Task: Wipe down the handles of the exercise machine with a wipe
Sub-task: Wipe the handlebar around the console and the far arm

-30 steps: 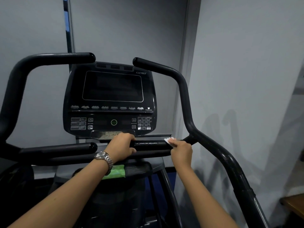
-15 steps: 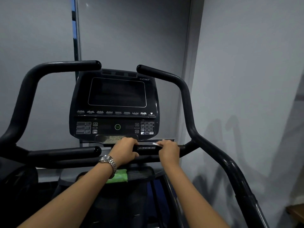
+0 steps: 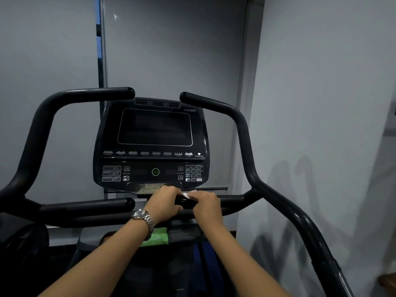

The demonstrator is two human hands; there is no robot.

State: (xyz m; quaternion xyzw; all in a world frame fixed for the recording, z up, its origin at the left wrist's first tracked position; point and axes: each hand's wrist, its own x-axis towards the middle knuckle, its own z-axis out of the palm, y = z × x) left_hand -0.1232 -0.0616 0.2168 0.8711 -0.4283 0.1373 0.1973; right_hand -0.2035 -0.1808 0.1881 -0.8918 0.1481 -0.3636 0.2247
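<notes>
Our left hand (image 3: 165, 202) curls its fingers round the inner handle (image 3: 231, 199); beside it, our right hand (image 3: 206, 205) clamps the white wipe (image 3: 188, 194) under curled fingers; below, a shelf (image 3: 186, 234) holds a green packet (image 3: 156, 237).

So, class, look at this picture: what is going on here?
A person is cleaning an exercise machine. The left hand grips the end of the lower right handle, just below the console. The right hand holds a white wipe against that same handle, right beside the left hand. A green packet lies lower down, under the left wrist.
</notes>
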